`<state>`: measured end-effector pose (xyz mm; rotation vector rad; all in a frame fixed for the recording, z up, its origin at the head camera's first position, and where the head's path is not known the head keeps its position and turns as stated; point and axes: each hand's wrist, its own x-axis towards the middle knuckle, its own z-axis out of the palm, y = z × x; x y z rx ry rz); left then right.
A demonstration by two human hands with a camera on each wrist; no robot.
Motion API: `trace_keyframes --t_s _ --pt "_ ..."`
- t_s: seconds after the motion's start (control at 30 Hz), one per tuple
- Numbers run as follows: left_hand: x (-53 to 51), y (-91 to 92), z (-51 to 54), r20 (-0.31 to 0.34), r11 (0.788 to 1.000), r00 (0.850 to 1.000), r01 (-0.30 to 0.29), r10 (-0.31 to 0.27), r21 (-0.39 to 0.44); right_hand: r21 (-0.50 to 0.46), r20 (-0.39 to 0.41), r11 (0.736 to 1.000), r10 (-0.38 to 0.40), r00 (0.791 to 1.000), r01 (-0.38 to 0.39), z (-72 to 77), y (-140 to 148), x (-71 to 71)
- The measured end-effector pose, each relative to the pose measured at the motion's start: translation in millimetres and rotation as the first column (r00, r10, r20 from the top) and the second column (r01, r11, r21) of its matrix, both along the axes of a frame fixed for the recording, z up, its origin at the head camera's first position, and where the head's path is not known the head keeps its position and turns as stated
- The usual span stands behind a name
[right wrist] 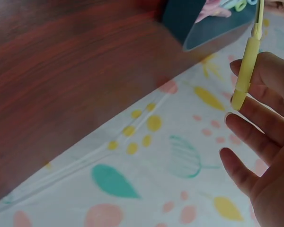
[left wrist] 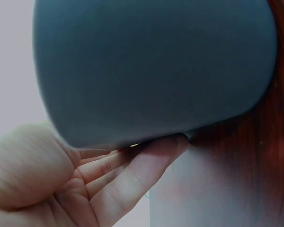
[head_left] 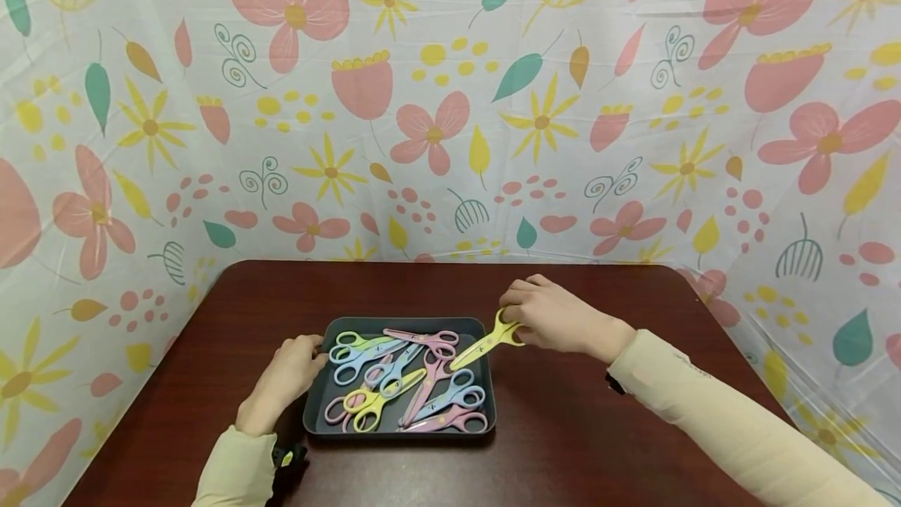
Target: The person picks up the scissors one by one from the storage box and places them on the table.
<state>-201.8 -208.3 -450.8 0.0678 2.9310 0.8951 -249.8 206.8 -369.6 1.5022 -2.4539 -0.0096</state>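
The right hand pinches yellow scissors by the finger loops at the tray's right rim, their blades slanting down-left over the tray. In the right wrist view the same scissors stand edge-on between thumb side and fingers of the right hand, the lower fingers spread. At the left rim, the left hand holds the tray's side; in the left wrist view its fingers meet the dark outer wall, fingertips partly hidden. Several pink, blue, green and yellow scissors lie overlapping inside the tray.
A dark red-brown wooden table bears the tray. Behind and beside it hangs a white cloth printed with flowers and leaves. A dark strapped device sits at the left wrist.
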Motion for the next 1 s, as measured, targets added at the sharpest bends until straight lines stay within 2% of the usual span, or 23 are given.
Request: trace_keyframes --t_s 0.3,0.57,0.83,0.93,1.0 --pt "-0.1 -1.0 0.5 0.01 1.0 1.0 0.005 -0.005 0.005 -0.096 -0.002 0.99 -0.108 0.994 0.107 -13.5 40.2 -11.9" --pt "0.1 -0.7 0.3 -0.008 1.0 1.0 0.009 -0.009 -0.007 -0.162 0.022 0.958 -0.235 0.972 0.235 -22.6 74.7 -18.6" --pt "0.3 0.7 1.3 -0.028 0.999 0.999 0.018 -0.019 -0.028 -0.199 0.054 0.909 -0.362 0.931 0.365 -38.8 110.5 -29.2" --pt "0.3 0.8 0.8 -0.026 1.0 1.0 0.017 -0.018 -0.024 -0.196 0.08 0.881 -0.423 0.903 0.43 -44.7 122.8 -32.6" --pt "0.1 1.1 0.7 -0.024 1.0 1.0 0.017 -0.018 -0.023 -0.188 0.105 0.856 -0.471 0.876 0.482 -48.6 130.0 -34.3"
